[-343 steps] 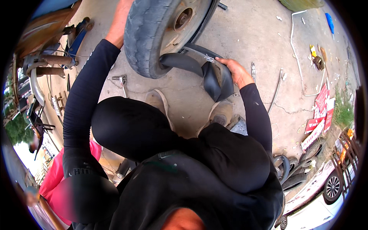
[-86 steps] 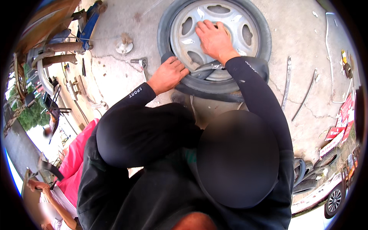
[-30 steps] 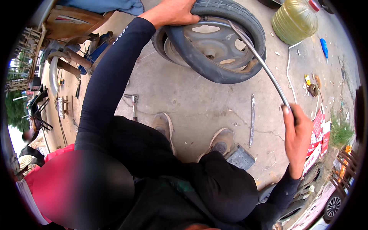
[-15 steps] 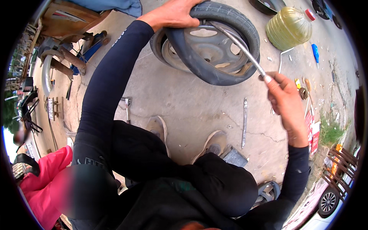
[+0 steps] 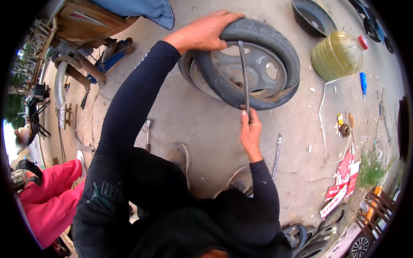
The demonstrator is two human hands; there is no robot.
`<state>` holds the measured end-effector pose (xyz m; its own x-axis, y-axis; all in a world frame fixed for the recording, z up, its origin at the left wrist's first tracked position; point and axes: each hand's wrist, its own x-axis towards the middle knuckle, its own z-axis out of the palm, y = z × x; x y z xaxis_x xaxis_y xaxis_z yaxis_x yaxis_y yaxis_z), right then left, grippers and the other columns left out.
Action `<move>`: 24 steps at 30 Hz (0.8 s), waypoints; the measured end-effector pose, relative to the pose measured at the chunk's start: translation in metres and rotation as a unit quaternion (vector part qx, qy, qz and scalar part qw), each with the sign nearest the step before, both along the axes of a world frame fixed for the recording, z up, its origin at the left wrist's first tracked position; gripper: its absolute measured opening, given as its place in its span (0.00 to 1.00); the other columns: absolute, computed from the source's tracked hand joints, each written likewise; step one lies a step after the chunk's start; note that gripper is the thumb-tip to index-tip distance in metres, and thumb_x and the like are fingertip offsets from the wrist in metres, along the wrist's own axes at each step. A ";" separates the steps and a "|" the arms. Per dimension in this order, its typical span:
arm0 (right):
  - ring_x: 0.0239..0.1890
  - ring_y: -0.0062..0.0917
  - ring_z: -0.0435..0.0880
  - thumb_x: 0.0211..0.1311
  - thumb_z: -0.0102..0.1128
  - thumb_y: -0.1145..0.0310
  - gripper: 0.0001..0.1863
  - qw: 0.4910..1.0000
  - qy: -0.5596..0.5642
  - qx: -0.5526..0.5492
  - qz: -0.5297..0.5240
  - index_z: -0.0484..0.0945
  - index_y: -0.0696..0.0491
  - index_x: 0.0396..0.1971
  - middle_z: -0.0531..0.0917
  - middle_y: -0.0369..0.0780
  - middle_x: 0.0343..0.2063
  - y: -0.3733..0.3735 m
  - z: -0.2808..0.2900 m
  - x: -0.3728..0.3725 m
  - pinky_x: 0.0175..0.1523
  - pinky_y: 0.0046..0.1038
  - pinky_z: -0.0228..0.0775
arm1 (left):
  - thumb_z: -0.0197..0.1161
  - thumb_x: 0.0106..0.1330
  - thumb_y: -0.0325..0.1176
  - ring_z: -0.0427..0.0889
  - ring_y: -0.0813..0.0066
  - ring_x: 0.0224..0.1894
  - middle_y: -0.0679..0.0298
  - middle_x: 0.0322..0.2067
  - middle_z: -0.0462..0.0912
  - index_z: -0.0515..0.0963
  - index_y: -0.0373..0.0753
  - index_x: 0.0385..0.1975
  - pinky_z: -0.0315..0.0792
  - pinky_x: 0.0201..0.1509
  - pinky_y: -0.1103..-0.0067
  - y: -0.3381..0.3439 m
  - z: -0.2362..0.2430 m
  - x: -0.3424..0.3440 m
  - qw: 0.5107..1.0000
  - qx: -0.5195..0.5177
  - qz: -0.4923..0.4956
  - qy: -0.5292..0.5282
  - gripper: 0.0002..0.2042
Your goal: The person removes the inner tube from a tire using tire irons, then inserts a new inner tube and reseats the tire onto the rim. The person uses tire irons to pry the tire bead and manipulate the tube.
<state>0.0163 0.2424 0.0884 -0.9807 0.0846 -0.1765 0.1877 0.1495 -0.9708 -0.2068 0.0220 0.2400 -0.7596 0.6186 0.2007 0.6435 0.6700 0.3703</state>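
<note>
A black tyre [image 5: 282,45] sits partly off a grey metal wheel rim [image 5: 258,62] on the concrete in front of me. One side of the tyre lies outside the rim. My left hand [image 5: 204,32] grips the tyre's upper left, thumb on the inner side and fingers over the tread. In my right hand [image 5: 251,133], below the wheel, is the near end of a steel tyre lever [image 5: 245,75]. The lever crosses the tyre's near side and the rim, with its far tip at the tyre's far inner edge, close to my left thumb.
A second metal bar [image 5: 276,157] and a ratchet wrench [image 5: 148,133] lie on the ground. Right of the wheel stand a yellowish jug [image 5: 337,53] with a red cap and a black basin [image 5: 313,19]. A blue-handled screwdriver [image 5: 363,84] lies beyond. Someone in red trousers [image 5: 51,185] is at the left.
My right hand has moved left and swung the lever from a slant on the right to nearly straight across the wheel. My left hand stays on the tyre. The view has shifted slightly.
</note>
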 end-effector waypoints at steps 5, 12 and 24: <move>0.25 0.16 0.71 0.73 0.61 0.66 0.13 0.980 -0.026 0.191 0.051 0.82 0.57 0.51 0.76 0.39 0.21 0.064 0.124 -0.004 0.31 0.25 0.66 | 0.69 0.52 0.30 0.78 0.50 0.58 0.52 0.55 0.79 0.68 0.43 0.68 0.73 0.63 0.64 -0.015 -0.012 -0.007 0.997 0.036 -0.005 0.068 0.37; 0.31 0.45 0.82 0.66 0.64 0.69 0.09 0.802 0.139 0.563 0.145 0.83 0.54 0.44 0.83 0.48 0.28 0.085 0.266 -0.043 0.38 0.42 0.72 | 0.72 0.50 0.33 0.76 0.47 0.62 0.43 0.58 0.77 0.68 0.33 0.67 0.71 0.66 0.66 0.014 0.028 -0.005 0.997 0.008 -0.041 -0.066 0.39; 0.30 0.48 0.83 0.65 0.64 0.68 0.09 0.789 0.172 0.574 0.135 0.84 0.55 0.41 0.83 0.50 0.25 0.065 0.267 -0.028 0.37 0.45 0.72 | 0.71 0.52 0.31 0.87 0.62 0.41 0.49 0.40 0.88 0.80 0.35 0.56 0.78 0.49 0.70 -0.002 0.040 -0.010 0.992 0.028 -0.003 -0.120 0.27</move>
